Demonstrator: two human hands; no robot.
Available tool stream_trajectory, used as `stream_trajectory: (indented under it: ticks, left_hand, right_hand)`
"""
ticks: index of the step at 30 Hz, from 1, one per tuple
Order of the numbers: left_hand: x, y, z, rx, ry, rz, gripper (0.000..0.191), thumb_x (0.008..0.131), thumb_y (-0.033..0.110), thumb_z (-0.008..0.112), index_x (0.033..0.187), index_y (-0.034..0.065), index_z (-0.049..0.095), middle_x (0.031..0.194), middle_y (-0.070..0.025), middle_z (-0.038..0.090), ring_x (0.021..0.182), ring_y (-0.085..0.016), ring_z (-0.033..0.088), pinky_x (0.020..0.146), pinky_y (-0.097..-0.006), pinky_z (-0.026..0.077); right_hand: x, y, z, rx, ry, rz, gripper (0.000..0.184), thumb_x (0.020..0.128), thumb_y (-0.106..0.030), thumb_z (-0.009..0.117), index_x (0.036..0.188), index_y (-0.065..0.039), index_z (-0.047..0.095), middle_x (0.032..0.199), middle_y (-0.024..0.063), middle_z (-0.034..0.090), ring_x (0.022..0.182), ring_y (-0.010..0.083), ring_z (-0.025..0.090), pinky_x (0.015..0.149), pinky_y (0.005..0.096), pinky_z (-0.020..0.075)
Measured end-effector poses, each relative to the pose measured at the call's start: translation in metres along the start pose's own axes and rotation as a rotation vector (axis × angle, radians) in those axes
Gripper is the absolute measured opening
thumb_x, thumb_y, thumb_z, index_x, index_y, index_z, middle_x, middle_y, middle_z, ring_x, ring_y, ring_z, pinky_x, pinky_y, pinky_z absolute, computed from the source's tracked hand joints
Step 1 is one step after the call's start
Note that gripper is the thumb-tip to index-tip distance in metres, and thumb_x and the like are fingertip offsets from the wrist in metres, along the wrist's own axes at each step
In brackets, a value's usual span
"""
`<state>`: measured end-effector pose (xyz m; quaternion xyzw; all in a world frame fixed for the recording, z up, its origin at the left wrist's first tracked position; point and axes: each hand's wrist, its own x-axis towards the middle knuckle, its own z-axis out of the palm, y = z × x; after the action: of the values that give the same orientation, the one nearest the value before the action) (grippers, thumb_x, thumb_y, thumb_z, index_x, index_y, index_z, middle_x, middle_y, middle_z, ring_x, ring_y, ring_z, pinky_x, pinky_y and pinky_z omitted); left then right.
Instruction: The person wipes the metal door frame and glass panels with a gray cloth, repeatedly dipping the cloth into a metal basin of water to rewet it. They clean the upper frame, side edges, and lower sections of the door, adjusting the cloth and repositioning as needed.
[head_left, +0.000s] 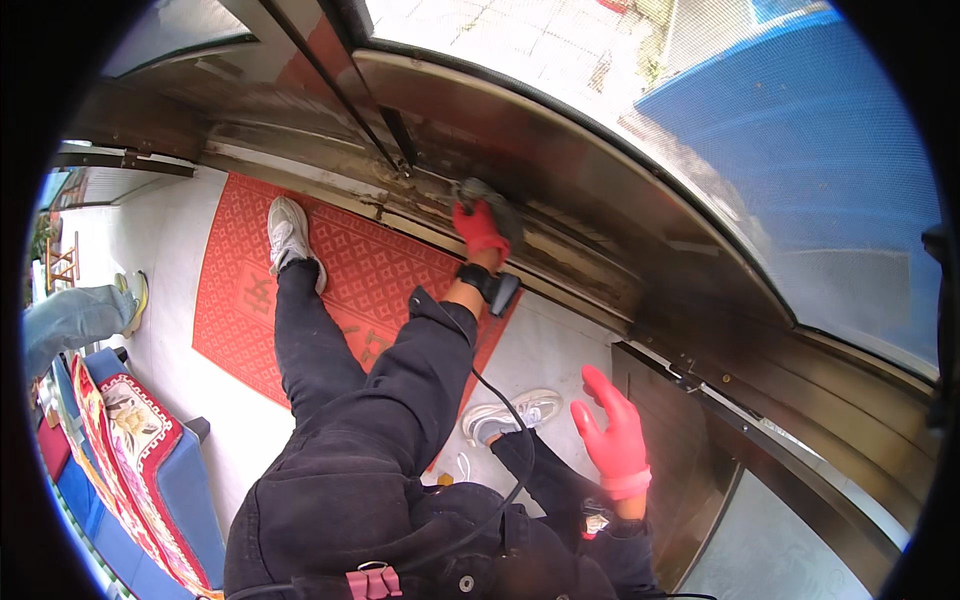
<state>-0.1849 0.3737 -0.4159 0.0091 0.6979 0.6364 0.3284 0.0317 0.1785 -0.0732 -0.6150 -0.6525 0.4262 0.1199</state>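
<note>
My left hand (480, 227), in a red rubber glove, reaches down to a grimy door track (559, 259) at the foot of a metal-framed door (525, 120). It presses a dark grey cloth (508, 223) onto the track, and part of the cloth shows beyond the fingers. A black band with a small device (491, 287) circles that wrist. Gloved in the same red, my right hand (613, 435) hovers with thumb and fingers apart, holding nothing. It is nearest a brown metal panel (675, 450) on the right.
Under my foot lies a red patterned doormat (360, 255) on pale flooring (247, 420). A black cable (517, 420) hangs across me. At left are a blue seat (184, 480) with a floral cover (135, 412) and another person's jeans-clad leg (75, 319). Mesh (795, 150) fills the door's upper part.
</note>
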Motion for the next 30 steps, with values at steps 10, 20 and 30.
stream_trajectory:
  ticks: [10,20,30]
  left_hand:
    - [0.037,0.03,-0.027,0.111,-0.06,0.199,0.05,0.082,0.006,0.065,0.129,-0.0045,0.052,0.123,-0.0153,0.061,0.11,-0.025,0.058,0.096,-0.0333,0.045]
    - [0.003,0.007,-0.003,0.04,-0.017,0.202,0.049,0.08,0.001,0.062,0.128,-0.0027,0.054,0.123,-0.0151,0.063,0.113,-0.025,0.059,0.099,-0.0328,0.044]
    - [0.008,0.039,-0.024,0.146,-0.184,0.226,0.035,0.079,0.003,0.064,0.113,-0.0028,0.061,0.106,-0.0114,0.068,0.1,-0.021,0.063,0.09,-0.0334,0.048]
  right_hand:
    - [-0.002,-0.009,-0.002,0.009,0.005,-0.004,0.047,0.084,-0.006,0.069,0.129,-0.001,0.059,0.122,0.0163,0.066,0.107,0.0285,0.066,0.092,0.037,0.0508]
    - [-0.006,-0.002,-0.005,0.001,0.025,0.004,0.043,0.085,-0.013,0.072,0.125,-0.001,0.061,0.121,0.0196,0.066,0.11,0.0361,0.063,0.094,0.0399,0.0505]
    - [-0.006,-0.018,-0.005,-0.004,0.045,-0.038,0.044,0.084,-0.014,0.073,0.125,-0.003,0.062,0.121,0.0183,0.066,0.111,0.0358,0.063,0.095,0.0399,0.0502]
